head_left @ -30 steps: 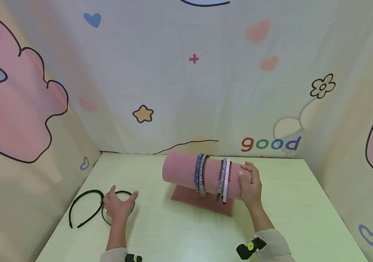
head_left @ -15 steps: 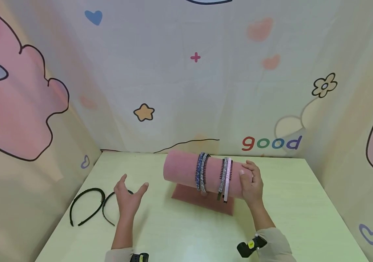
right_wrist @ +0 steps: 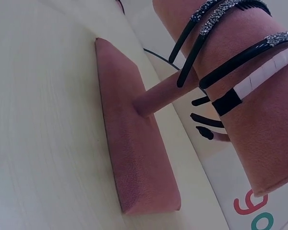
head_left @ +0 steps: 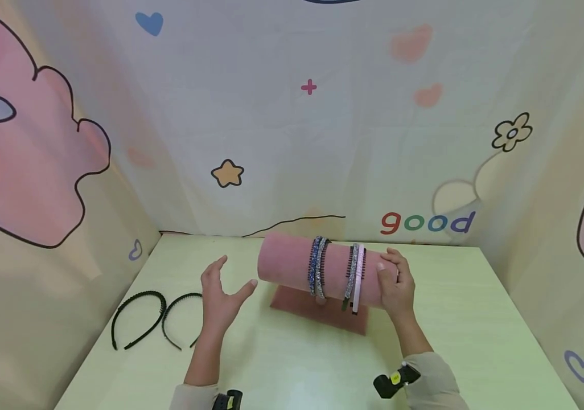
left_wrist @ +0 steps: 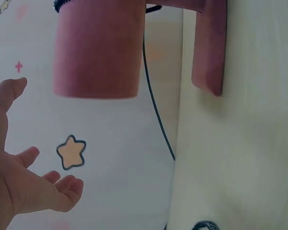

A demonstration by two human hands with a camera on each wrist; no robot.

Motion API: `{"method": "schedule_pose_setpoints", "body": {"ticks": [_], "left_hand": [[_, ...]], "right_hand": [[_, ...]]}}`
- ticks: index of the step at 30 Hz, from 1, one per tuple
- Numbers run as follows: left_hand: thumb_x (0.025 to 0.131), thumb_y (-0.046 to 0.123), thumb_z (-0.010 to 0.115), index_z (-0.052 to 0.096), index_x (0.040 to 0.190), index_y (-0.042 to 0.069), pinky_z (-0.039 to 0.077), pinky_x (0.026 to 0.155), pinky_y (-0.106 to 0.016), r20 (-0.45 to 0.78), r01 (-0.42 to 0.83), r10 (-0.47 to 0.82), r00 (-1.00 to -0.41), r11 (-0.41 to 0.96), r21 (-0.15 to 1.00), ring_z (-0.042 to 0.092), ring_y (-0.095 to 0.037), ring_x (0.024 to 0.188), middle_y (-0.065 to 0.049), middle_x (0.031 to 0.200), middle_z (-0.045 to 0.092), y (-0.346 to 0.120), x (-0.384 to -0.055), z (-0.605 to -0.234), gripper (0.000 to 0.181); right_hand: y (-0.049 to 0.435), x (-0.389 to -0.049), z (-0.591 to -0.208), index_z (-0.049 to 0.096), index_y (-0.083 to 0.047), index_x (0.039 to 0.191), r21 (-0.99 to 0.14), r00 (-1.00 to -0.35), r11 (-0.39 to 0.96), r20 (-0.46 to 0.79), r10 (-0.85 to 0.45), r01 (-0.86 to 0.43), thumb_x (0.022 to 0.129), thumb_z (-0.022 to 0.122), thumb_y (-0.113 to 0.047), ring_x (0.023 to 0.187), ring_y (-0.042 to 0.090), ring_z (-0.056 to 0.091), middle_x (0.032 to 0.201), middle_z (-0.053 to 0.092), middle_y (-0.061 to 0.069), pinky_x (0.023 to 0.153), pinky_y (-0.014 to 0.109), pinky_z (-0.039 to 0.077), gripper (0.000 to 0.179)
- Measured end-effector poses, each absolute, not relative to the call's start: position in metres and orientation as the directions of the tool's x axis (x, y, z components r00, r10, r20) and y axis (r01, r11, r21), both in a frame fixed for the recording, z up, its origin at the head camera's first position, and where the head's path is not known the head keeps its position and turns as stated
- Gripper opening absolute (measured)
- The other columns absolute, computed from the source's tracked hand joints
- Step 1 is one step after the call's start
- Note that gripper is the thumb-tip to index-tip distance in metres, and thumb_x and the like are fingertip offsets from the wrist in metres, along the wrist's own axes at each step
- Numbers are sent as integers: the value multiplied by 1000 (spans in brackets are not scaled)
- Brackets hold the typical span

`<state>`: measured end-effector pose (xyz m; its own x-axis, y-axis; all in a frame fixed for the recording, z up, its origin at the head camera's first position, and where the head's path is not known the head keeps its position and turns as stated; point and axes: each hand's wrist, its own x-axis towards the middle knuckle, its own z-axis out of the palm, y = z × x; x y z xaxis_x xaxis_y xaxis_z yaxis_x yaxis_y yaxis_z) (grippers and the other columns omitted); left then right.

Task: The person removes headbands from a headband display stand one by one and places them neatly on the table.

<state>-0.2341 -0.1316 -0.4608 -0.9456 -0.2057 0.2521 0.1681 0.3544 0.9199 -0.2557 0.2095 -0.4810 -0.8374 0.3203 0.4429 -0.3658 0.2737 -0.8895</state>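
A pink velvety headband stand, a thick roll raised over a flat base, stands mid-table. My right hand grips the roll's right end, thumb in front. Around the roll sit a blue glittery headband and a silver one near the middle, with another silver headband and a pale pink headband nearer the right hand. My left hand is raised with fingers spread and nothing in it, apart from the roll's left end. The left wrist view shows its thumb and fingers short of the roll.
Two dark headbands lie on the pale table at the left: a thick black headband and a thinner toothed headband, partly behind my left forearm. A printed curtain encloses the table's back and sides.
My left hand has moved right and up, away from the thinner dark headband toward the roll's left end, fingers still spread. The right hand keeps its grip on the stand.
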Motion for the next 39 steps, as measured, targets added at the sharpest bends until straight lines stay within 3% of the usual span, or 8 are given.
{"method": "schedule_pose_setpoints", "body": {"ticks": [9,17,23,33,39], "left_hand": [[70,34,81,41,138,22,26,99,-55,291,229,-124,-949,364,903,26,-25,130,-8,144,23,-113,-234,-448,80],[69,29,83,47,136,18,27,99,-54,376,343,-24,-926,364,866,29,-25,129,-11,142,30,-102,-240,-440,78],[68,26,84,47,136,16,28,100,-53,448,436,54,-892,364,823,32,-21,127,-5,139,35,-96,-248,-439,79],[69,25,83,52,130,17,31,99,-49,457,479,158,-875,408,777,39,-25,122,-7,134,41,-85,-261,-433,68],[71,25,81,57,123,16,32,95,-52,502,541,216,-838,459,705,40,-24,118,-4,127,48,-80,-270,-429,58]], "right_hand": [[198,-237,-449,53,5,113,-898,-850,291,418,321,-331,92,51,-7,124,31,40,136,44,17,92,29,35,25],[199,-238,-448,53,5,114,-903,-857,251,416,303,-350,91,51,-7,124,29,40,136,43,18,91,23,34,26],[199,-238,-448,52,5,115,-906,-865,250,406,293,-341,92,51,-8,123,29,40,136,43,16,90,23,34,26],[206,-246,-462,50,3,115,-909,-874,252,398,280,-333,93,50,-9,124,30,37,138,41,16,96,42,32,26],[212,-257,-478,51,-1,116,-898,-863,273,417,284,-344,93,52,-14,124,25,37,137,43,10,97,42,32,26]]}}
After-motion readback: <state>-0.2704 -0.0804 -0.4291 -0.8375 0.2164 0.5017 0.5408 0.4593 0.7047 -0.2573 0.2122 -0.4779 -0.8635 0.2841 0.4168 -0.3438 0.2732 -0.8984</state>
